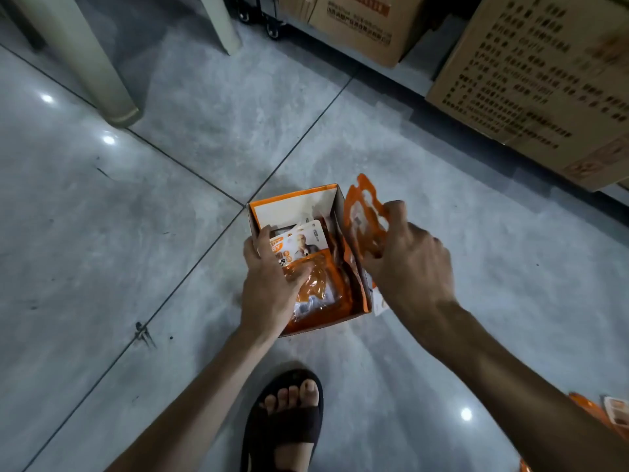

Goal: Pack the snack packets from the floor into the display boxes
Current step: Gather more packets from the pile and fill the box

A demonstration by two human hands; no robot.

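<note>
An orange display box (292, 201) with a white inside stands open on the grey floor tiles. Several orange-and-white snack packets (301, 245) lie inside it. My left hand (272, 284) reaches into the box at its left wall, fingers spread and pressing on the packets. My right hand (408, 257) hovers at the box's right wall and pinches an orange snack packet (364, 216) held upright just outside that wall. More orange packets (609, 413) lie on the floor at the lower right, partly hidden by my right forearm.
Large printed cardboard cartons (531, 80) stand along the upper right. A pale furniture leg (88, 63) rises at the upper left, another leg (221, 25) behind it. My foot in a black sandal (286, 420) rests on the floor just below the box.
</note>
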